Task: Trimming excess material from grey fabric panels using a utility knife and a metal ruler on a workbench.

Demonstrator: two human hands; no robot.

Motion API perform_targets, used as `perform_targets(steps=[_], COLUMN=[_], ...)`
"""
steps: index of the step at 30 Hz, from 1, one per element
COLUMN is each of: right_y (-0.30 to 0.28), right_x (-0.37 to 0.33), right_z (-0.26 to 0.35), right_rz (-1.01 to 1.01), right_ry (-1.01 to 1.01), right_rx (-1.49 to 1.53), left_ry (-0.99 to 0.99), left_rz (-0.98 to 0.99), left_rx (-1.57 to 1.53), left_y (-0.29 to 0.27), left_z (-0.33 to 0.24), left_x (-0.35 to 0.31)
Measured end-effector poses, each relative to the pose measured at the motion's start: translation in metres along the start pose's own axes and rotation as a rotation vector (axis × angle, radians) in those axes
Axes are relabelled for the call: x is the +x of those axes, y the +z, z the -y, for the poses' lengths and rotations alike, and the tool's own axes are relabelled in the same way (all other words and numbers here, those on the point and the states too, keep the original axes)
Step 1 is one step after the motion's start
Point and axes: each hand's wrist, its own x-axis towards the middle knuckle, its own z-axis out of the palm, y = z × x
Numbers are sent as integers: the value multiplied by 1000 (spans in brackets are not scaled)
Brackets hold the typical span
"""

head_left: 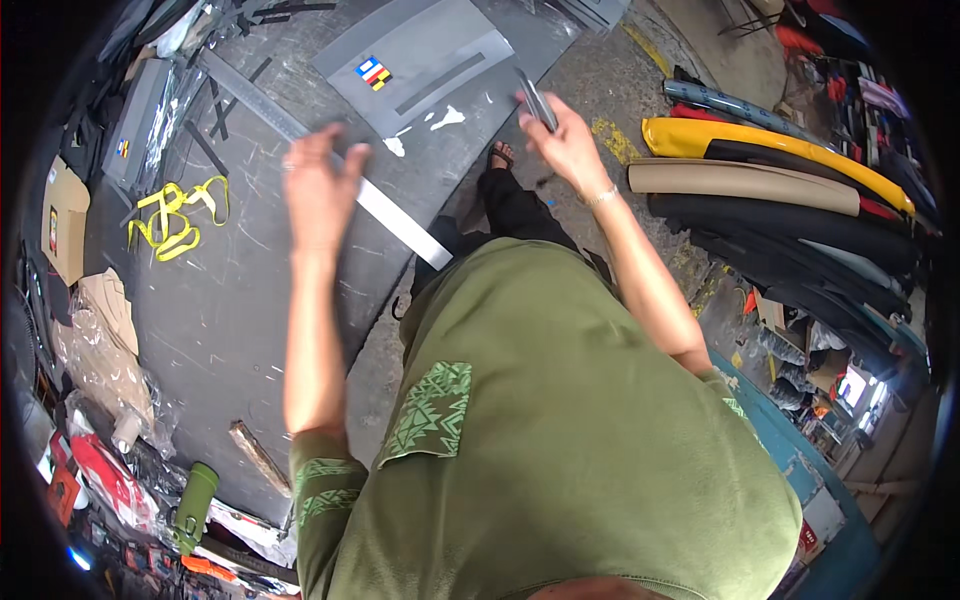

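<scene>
My left hand point(320, 195) is over a long metal ruler point(400, 222) lying slantwise across the dark work table. Its fingers and thumb are apart and slightly blurred; whether they touch the ruler is unclear. The ruler's near end sticks out past the table edge beside my body. My right hand point(570, 145) is raised right of the table, wrapped round a slim dark cutter knife point(538, 103) pointing up and left. Ahead lies a grey sheet panel point(430, 50) with a long dark slot and a small colourful flag patch point(373, 73).
Yellow strap point(178, 220) lies tangled on the table's left, near black strips point(207, 148). A wooden stick point(260, 457) and a green cylinder point(195, 505) are at lower left. Rolls of material, including a yellow one point(780, 150) and a beige one point(745, 185), lie at right.
</scene>
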Motion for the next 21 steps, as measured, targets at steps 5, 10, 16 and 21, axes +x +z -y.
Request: perform_targets(steps=[5,10,16,21], right_y=[1,-14,-43,-51], right_x=[32,-4,3,6], right_z=[5,44,30,-20], right_rz=[-16,423,721,1032], right_ry=[-442,-367,-39,7], right_rx=[-593,-577,-131,4], left_ry=[-193,-609,-757,-964], left_rz=[30,66,-79,-74], left_rx=[-294,-201,51,64], left_y=[31,14,30,70], left_z=[-66,-71,-111,-140], left_x=[-53,-111,-155,-161])
